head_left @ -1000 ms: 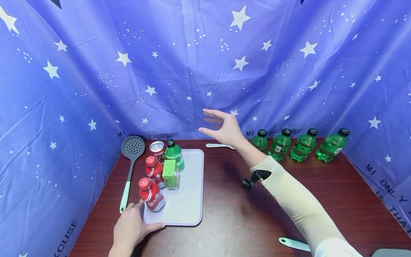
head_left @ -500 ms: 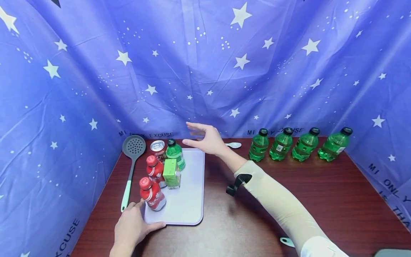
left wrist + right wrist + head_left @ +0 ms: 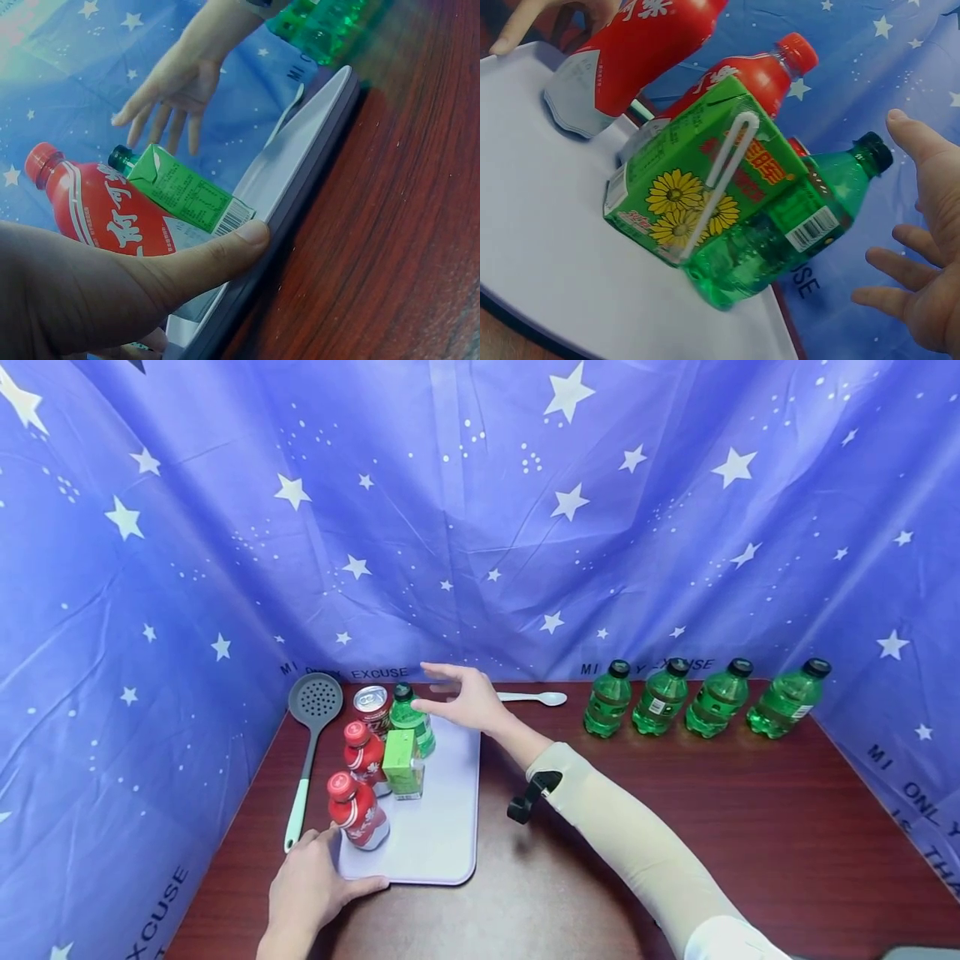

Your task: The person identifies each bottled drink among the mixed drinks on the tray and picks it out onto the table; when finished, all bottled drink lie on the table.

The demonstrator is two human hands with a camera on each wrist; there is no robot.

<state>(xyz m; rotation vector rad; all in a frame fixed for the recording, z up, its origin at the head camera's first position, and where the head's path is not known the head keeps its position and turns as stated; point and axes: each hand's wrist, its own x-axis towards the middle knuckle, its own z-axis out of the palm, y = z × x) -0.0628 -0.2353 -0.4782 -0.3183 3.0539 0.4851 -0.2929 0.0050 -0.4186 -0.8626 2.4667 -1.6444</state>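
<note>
A pale tray (image 3: pixel 446 835) lies on the left of the table. My left hand (image 3: pixel 303 883) holds its near left corner, the thumb (image 3: pixel 225 251) lying along the front rim. Two red-capped bottles (image 3: pixel 360 817), a green drink carton (image 3: pixel 403 767) with a straw on its side, a soda can (image 3: pixel 372 703) and a green soda bottle (image 3: pixel 405 716) stand on the tray. Beside that green bottle hovers my right hand (image 3: pixel 468 700), fingers spread and thumb near the black cap; in the right wrist view a gap separates them. The left fingers are partly hidden.
Several green soda bottles (image 3: pixel 660 697) stand in a row at the back right. A white spoon (image 3: pixel 551 698) lies behind the right wrist. Left of the tray is a slotted skimmer (image 3: pixel 315 702). A starry blue curtain (image 3: pixel 517 568) encloses the table.
My right hand has moved left and down, from above the back of the table to beside the green bottle on the tray. The left hand stays at the tray's corner.
</note>
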